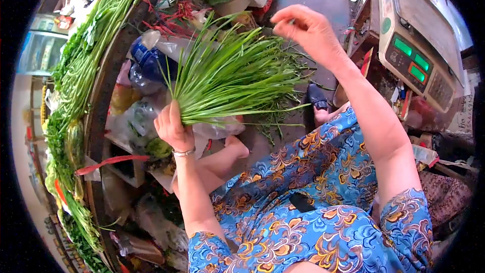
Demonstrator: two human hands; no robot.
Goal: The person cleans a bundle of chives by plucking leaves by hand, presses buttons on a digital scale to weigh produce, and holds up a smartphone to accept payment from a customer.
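Note:
My left hand is closed around one end of a bunch of green chives. The long flat leaves fan out to the right from my fist, over the floor. Off to the upper right of the bunch, my right hand is raised with its fingers curled toward the thumb. A small dark bit shows between those fingers, too small to name. Loose green trimmings lie on the floor below the leaf ends.
Along the left runs a wooden shelf edge with long green vegetables piled on it. A blue plastic bottle and red ties sit beside it. At right stands a digital scale with lit green digits. A dark shoe is on the floor.

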